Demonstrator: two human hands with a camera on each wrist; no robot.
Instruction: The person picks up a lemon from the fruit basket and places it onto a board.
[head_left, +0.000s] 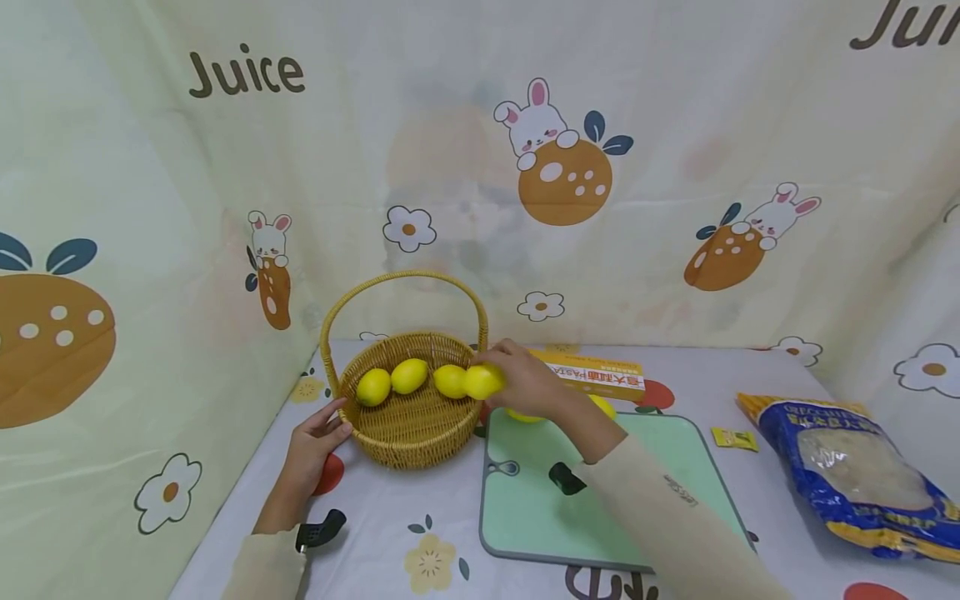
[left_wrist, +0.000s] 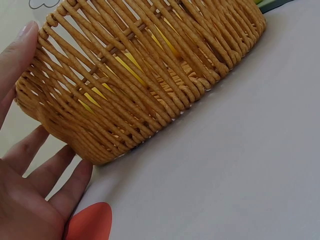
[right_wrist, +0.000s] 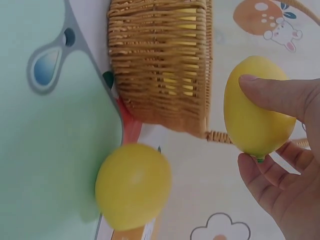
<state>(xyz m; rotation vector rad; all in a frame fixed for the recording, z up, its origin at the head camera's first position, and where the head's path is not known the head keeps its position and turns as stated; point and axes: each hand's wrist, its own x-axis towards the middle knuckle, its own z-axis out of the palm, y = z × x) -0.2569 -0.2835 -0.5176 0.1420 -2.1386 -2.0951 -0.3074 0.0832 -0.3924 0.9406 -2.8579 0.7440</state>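
Note:
A yellow wicker basket (head_left: 416,454) with a tall arched handle holds three lemons, among them one at the left (head_left: 373,387) and one at the back (head_left: 409,376). My left hand (head_left: 311,450) grips the basket's left side, thumb near the rim and fingers lower along the wicker. Over the basket's right rim, my right hand (head_left: 525,379) holds another lemon (right_wrist: 257,107) between thumb and fingers. Its green tip points toward the fingers. Another lemon (right_wrist: 134,186) lies at the far edge of the green cutting board (head_left: 585,500), partly behind my right arm.
One more lemon (head_left: 602,406) shows beyond my right forearm. An orange pasta box (head_left: 600,375) lies behind the board. To the right are a small yellow packet (head_left: 735,438) and a large blue bag (head_left: 855,475). A printed cloth (head_left: 465,150) hangs behind the table.

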